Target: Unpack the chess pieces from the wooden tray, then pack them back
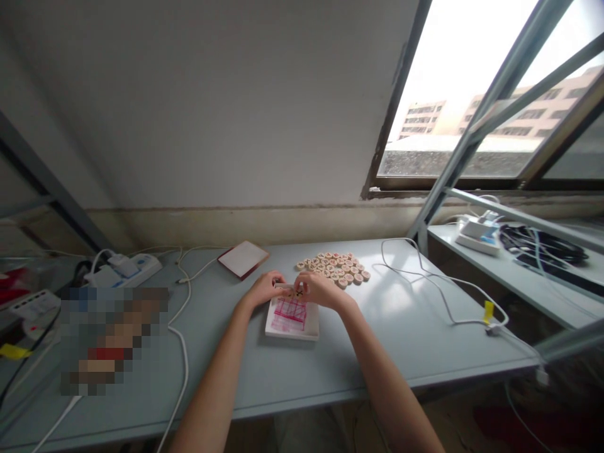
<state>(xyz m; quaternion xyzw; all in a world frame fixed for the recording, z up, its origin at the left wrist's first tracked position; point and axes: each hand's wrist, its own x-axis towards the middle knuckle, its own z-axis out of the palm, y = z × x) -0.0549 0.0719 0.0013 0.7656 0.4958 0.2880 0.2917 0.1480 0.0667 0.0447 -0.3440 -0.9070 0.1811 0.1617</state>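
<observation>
A shallow white box (314,327) lies on the table in front of me, with a folded sheet printed in pink lines (291,314) inside it. My left hand (265,289) is closed round the box's far left corner, its thumb over the rim. At the far right end of the box, my right hand (319,289) pinches a round wooden xiangqi piece (299,292) with a dark character. Part of that piece is hidden by the fingers. Just beyond my right hand, many more xiangqi pieces (348,277) are spread flat in a cluster.
A white box lid with dark red edges (244,258) rests behind my left hand. White cables (185,352) run along the left, and another cable (453,308) loops at right. Power strips (141,269) stand at the left. A blurred patch (113,343) covers something there.
</observation>
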